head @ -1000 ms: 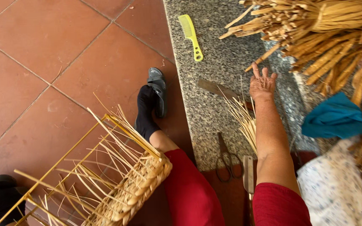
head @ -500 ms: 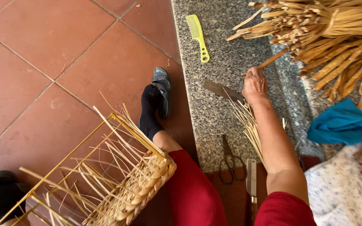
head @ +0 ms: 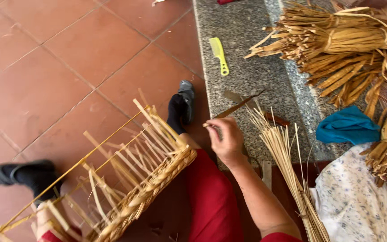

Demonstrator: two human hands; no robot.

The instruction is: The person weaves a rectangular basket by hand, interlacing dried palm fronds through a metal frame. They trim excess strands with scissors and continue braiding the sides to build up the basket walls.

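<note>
Terracotta floor tiles (head: 45, 80) fill the left of the view, and on them a half-woven straw basket (head: 131, 188) is propped on its side against a red-trousered leg (head: 211, 197), its unwoven stakes (head: 126, 152) fanning up and outward so that they stay within reach. At the basket's lower left corner the left hand (head: 45, 219) is glimpsed only in part, seemingly steadying the frame; whether it is closed on it cannot be told. Further right, the right hand (head: 227, 139) is closed in a pinch on a single flat straw strip (head: 236, 109), which is held just above the edge of the granite worktop (head: 247, 67). A bundle of fine pale straws (head: 287, 166), tied low down, is kept just beside that hand. On the worktop a yellow comb (head: 219, 55) is laid apart from the straw, while thick dried bundles (head: 337, 45) and a blue cloth (head: 348, 125) are kept to the right.
</note>
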